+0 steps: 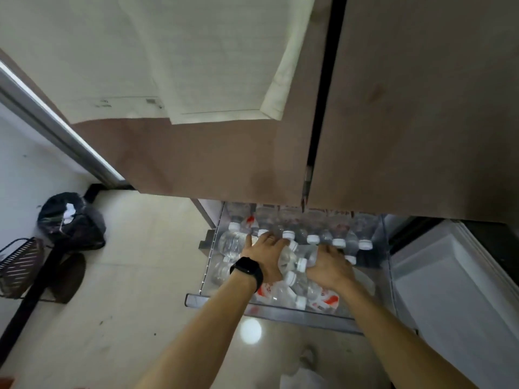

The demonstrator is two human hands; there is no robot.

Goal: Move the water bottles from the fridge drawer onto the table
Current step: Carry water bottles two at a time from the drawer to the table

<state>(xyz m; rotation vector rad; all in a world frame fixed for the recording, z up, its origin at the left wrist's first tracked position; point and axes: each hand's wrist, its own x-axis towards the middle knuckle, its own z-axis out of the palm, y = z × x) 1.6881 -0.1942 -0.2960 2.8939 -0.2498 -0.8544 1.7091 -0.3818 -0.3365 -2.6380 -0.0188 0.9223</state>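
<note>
Water bottles (233, 242) are crowding the open fridge drawer (269, 306), some standing with white caps along its back, others lying on their sides toward its front. We are seeing both bare arms reaching down into the drawer. The left hand (264, 255), with a black wristband (247, 272) over the drawer's left side, is curling its fingers (276, 242) over one lying water bottle (290, 258) in the drawer's middle. The right hand (328, 266) is pressing in just right of that bottle. Its fingers are bending down out of sight among the bottles, so we cannot tell whether they are clamping anything. Left of the drawer, a bin (71, 220) lined with a black bag is standing on the floor (126, 276).
</note>
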